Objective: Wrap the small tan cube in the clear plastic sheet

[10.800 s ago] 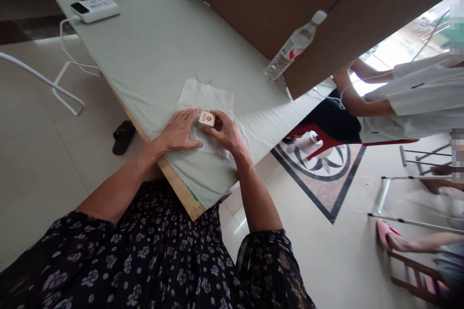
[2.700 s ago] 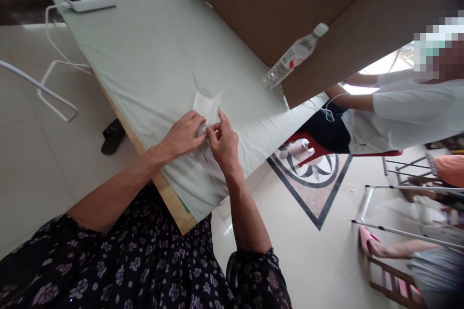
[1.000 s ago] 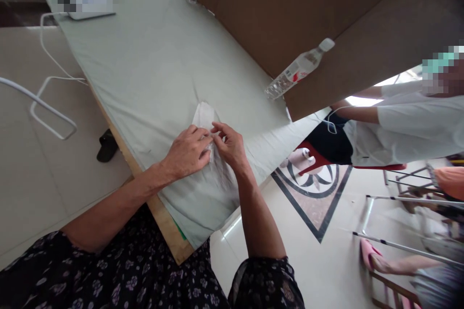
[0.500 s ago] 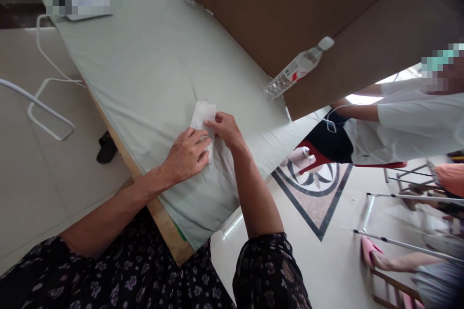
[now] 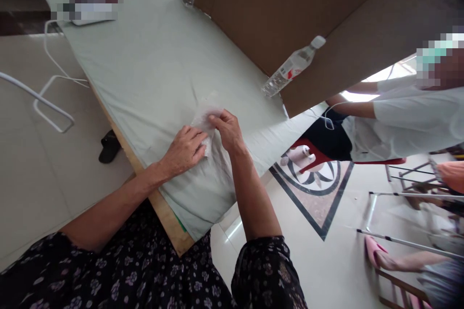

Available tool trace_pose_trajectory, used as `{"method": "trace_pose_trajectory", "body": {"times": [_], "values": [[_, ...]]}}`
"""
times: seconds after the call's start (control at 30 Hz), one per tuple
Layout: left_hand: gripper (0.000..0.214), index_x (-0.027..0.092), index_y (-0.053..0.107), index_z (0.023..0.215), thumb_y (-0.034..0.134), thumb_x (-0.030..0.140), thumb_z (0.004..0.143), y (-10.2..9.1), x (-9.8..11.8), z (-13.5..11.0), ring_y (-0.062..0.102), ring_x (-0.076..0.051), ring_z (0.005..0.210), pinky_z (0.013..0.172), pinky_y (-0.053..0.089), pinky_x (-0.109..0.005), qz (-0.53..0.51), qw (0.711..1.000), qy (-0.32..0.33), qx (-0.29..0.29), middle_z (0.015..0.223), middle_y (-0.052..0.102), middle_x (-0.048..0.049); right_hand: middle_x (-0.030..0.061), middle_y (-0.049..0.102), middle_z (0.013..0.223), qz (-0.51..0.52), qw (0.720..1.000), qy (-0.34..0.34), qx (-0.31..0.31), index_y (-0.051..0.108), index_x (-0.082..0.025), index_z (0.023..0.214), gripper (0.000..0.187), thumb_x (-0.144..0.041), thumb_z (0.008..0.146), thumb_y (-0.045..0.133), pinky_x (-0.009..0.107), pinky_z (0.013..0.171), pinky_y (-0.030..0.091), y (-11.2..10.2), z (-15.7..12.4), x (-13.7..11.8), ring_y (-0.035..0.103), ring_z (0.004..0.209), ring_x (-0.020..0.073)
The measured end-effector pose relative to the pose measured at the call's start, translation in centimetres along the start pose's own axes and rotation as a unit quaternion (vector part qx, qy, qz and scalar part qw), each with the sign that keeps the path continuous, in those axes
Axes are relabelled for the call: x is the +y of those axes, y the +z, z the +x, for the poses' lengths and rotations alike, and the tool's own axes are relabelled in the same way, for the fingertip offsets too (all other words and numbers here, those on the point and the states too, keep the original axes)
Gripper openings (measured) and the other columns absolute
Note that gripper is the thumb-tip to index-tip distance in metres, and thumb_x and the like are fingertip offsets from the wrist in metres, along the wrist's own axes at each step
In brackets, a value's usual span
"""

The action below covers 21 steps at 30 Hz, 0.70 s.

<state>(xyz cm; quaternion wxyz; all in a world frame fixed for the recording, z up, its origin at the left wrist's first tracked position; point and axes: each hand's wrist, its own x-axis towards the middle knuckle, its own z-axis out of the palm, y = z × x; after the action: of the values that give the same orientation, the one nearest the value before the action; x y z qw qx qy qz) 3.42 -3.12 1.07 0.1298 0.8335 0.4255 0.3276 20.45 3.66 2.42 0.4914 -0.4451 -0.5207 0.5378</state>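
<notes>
Compared with the picture half a second ago, the right hand [image 5: 230,131] and the far end of the translucent wrap [image 5: 205,115] have shifted: that end, lying flat then, now looks raised and bent at the right thumb, while the left hand [image 5: 184,151] covers the near part much as it did. The right hand is pinching the wrap's far part between thumb and fingers. The left one rests over the lower part with its fingers bent; whether it grips something or only presses down cannot be told. The wrap lies on the cloth-covered table [image 5: 145,67], near its front corner, partly under both hands. The small printed box visible between the hands in the earliest picture no longer shows; it may well be inside, but the fingers hide that. As for progress, the wrap is already gathered into a narrow strip, so the folding seems well along. What appears left is the loose far end, not yet laid down. A plastic bottle [image 5: 293,68] stands well apart, beside the cardboard panel [image 5: 261,19].
</notes>
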Motion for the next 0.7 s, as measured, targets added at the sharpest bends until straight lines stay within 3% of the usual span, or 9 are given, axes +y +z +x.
{"method": "trace_pose_trajectory", "body": {"times": [0.3,0.47,0.6,0.7], "values": [[0.021,0.021,0.073,0.107,0.069,0.025,0.086,0.6,0.3,-0.6,0.057,-0.030,0.109,0.102,0.047,-0.049,0.030,0.990,-0.096,0.102,0.114,0.065,-0.0112,-0.0036,0.067,0.080,-0.024,0.997,-0.073,0.006,0.072,-0.024,0.085,0.012,-0.035,0.083,0.073,0.030,0.080,0.051,1.0,-3.3,-0.7,0.060,0.076,0.0131],[0.044,0.019,0.061,0.119,0.076,0.029,0.080,0.6,-0.1,-0.6,0.058,-0.032,0.115,0.103,0.049,-0.049,0.010,0.980,-0.139,0.139,0.116,0.065,-0.0119,-0.0019,0.073,0.084,-0.101,0.990,-0.102,0.008,0.074,-0.025,0.089,0.013,-0.036,0.091,0.068,0.032,0.084,0.054,1.2,-6.0,-0.7,0.067,0.081,0.0161],[0.059,0.020,0.057,0.132,0.080,0.033,0.079,0.1,-0.7,-0.5,0.055,-0.032,0.127,0.110,0.047,-0.049,-0.023,0.988,-0.114,0.107,0.135,0.058,-0.0150,0.0014,0.080,0.107,-0.179,0.972,-0.154,-0.013,0.077,-0.028,0.094,0.013,-0.036,0.096,0.067,0.041,0.111,0.052,0.9,-7.8,0.0,0.072,0.118,0.0229],[0.037,0.022,0.065,0.115,0.078,0.033,0.082,-0.3,-1.1,-0.4,0.054,-0.032,0.133,0.111,0.048,-0.050,-0.046,0.992,-0.104,0.049,0.144,0.054,-0.0148,0.0017,0.080,0.120,-0.207,0.959,-0.189,-0.039,0.077,-0.030,0.102,0.015,-0.037,0.100,0.064,0.046,0.121,0.046,0.4,-8.5,0.7,0.065,0.134,0.0230]]}}
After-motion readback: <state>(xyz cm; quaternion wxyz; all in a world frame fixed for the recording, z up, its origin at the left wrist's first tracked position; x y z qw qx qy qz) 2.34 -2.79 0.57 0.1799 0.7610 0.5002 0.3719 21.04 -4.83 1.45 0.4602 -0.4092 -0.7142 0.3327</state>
